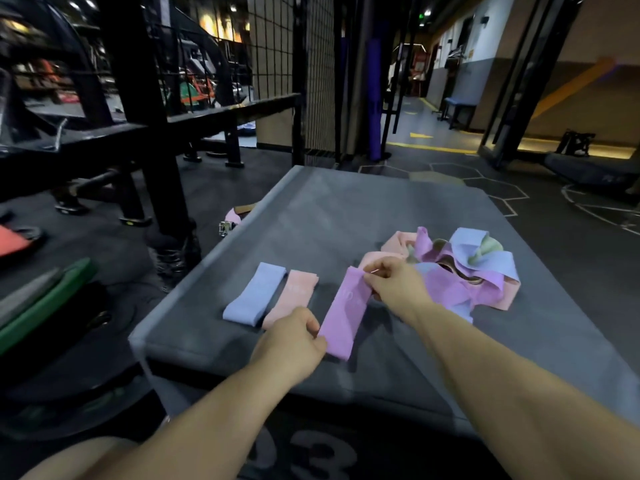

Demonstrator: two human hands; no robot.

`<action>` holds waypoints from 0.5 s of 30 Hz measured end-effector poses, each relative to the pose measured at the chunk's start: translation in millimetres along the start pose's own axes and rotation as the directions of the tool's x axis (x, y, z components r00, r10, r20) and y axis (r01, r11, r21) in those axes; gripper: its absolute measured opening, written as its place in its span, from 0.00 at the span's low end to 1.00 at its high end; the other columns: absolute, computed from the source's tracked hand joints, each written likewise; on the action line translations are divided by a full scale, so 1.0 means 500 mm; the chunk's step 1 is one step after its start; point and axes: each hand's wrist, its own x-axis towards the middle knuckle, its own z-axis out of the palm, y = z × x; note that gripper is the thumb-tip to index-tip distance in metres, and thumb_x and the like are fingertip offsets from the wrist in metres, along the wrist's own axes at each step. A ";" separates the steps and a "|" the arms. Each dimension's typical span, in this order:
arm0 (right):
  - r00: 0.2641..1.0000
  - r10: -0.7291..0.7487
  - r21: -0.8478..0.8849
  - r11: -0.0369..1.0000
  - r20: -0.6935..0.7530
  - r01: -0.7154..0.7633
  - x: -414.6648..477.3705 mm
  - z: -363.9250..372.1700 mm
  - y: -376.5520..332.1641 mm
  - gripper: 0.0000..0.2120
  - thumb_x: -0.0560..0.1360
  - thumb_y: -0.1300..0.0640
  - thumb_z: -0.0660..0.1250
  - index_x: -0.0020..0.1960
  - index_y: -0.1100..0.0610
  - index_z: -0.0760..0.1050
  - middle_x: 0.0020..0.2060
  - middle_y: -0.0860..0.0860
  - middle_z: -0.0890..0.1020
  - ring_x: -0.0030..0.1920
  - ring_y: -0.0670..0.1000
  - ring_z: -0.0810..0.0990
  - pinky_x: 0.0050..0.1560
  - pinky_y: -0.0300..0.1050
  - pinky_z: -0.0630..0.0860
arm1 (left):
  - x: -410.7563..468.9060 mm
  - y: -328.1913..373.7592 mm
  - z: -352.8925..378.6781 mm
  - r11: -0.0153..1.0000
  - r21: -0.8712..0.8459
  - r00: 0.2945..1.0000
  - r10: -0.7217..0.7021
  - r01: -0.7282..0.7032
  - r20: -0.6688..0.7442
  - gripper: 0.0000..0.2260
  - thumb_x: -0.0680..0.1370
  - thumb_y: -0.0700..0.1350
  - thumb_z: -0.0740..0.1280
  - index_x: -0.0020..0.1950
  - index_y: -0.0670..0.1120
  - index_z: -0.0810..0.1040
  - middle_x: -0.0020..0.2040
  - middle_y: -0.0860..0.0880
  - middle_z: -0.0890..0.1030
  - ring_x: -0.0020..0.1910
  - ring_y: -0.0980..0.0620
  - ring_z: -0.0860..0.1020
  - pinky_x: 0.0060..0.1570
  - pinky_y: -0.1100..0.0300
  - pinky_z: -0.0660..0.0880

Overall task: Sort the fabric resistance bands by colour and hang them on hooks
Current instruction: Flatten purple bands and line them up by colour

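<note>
Sorting was at an early stage, I judged. On the grey padded platform (311, 216), 2 bands lay flat at the left: a blue band (254, 294) and, just beside it, a peach band (292, 299). Right of these, the left hand (291, 344) pinched the near end of a purple band (346, 313) and the right hand (394, 282) pinched its far end. The 2 hands were apart with the band held flat between them, seemingly to be laid as a 3rd colour. Further right sat a tangled pile (464, 268) of blue, purple, peach and pale green bands, all unsorted.

Nothing was hung, and no hooks could be made out, so that whole step was not yet done.

Around the platform, a black rack (138, 133) stood to the left, a pink strap (232, 216) with a metal buckle lay off the far left edge, and a wire grid panel (277, 46) rose behind. Nothing blocked the spot beside the peach band.
</note>
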 end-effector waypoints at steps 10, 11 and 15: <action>0.996 0.000 -0.261 0.965 0.085 0.022 0.063 0.076 0.009 0.08 0.76 0.61 0.65 0.52 0.54 0.81 0.51 0.50 0.83 0.52 0.50 0.79 0.50 0.36 0.69 | 0.006 0.011 0.009 0.971 0.215 0.989 0.125 -0.106 -0.074 0.06 0.79 0.50 0.58 0.50 0.49 0.63 0.42 0.52 0.73 0.44 0.46 0.72 0.39 0.56 0.68; 0.996 -0.002 -0.278 0.960 0.085 0.026 0.067 0.079 0.010 0.09 0.76 0.61 0.64 0.52 0.54 0.80 0.51 0.50 0.83 0.52 0.51 0.79 0.50 0.36 0.69 | 0.008 0.012 0.009 0.968 0.225 0.989 0.129 -0.109 -0.078 0.06 0.80 0.49 0.58 0.50 0.49 0.63 0.41 0.51 0.73 0.44 0.46 0.72 0.39 0.56 0.68; 0.996 -0.022 -0.338 0.940 0.091 0.051 0.077 0.084 0.013 0.10 0.77 0.61 0.63 0.53 0.53 0.81 0.52 0.50 0.84 0.53 0.51 0.80 0.50 0.36 0.69 | 0.014 0.014 0.011 0.965 0.247 0.990 0.113 -0.089 -0.084 0.05 0.80 0.47 0.58 0.49 0.49 0.61 0.39 0.51 0.70 0.45 0.45 0.71 0.38 0.55 0.66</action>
